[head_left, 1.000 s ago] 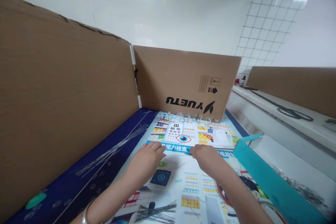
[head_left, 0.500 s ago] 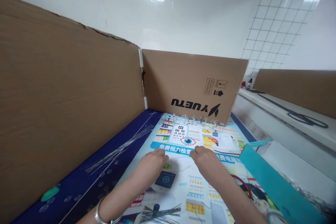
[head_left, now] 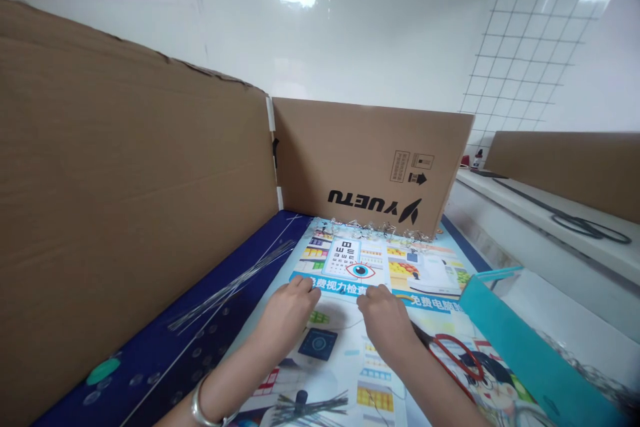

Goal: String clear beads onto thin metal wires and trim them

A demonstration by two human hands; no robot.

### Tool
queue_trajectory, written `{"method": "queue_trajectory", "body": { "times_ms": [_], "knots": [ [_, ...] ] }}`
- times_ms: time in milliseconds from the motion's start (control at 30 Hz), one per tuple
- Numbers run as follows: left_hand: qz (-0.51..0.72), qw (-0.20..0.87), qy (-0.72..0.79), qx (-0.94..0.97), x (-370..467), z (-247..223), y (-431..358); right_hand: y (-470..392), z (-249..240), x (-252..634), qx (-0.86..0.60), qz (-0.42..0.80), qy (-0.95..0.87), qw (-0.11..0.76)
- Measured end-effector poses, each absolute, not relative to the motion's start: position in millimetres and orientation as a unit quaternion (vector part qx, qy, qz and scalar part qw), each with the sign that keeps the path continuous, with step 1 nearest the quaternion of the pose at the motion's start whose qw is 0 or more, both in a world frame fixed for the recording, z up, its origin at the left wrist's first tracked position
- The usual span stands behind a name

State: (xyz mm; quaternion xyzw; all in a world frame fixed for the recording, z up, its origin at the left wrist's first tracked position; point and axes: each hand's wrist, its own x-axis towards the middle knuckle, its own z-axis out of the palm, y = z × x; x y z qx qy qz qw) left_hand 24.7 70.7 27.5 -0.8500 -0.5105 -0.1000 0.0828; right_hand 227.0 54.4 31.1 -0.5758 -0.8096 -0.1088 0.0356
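Note:
Over the printed mat [head_left: 345, 347], my left hand [head_left: 295, 303] is closed, its fingertips pressed together. My right hand [head_left: 383, 313] is closed too, a short gap to its right. A thin wire [head_left: 340, 325] seems to curve between the two hands; the fingers hide its ends. Red-handled scissors [head_left: 457, 353] lie beside my right forearm, partly covered by it. A bundle of short dark wires [head_left: 310, 408] rests at the bottom of the view, and longer thin wires [head_left: 233, 287] lie to the left on the dark blue surface.
Cardboard panels stand at the left [head_left: 130, 193] and back [head_left: 365, 160]. Small wire pieces [head_left: 370, 230] line the mat's far edge. A teal box [head_left: 540, 347] at the right holds tangled metal pieces. Beyond it, a black cable [head_left: 575, 221] lies on a white ledge.
My right hand has shifted slightly left and down, and my left hand slightly left. More of the red-handled scissors now shows. The view has moved a little.

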Motion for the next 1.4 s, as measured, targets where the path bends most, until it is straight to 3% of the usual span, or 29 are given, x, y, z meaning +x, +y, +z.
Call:
{"method": "queue_trajectory", "body": {
  "times_ms": [767, 1033, 1233, 1400],
  "knots": [
    [-0.087, 0.078, -0.571, -0.812, 22.5, 9.1, 79.3, 62.1, -11.3, 224.7, -0.607, -0.064, -0.776, 0.16],
    [-0.099, 0.066, -0.566, -0.816, 24.2, 2.1, 83.1, 63.7, -15.3, 225.1, -0.598, -0.008, -0.764, 0.243],
    [-0.17, -0.001, -0.57, -0.804, 22.7, 3.0, 82.6, 64.4, -10.3, 223.3, -0.587, 0.078, -0.727, 0.348],
    [-0.336, -0.161, -0.534, -0.759, 25.0, -1.7, 88.6, 66.6, -8.1, 221.0, -0.575, 0.165, -0.664, 0.449]
  ]
}}
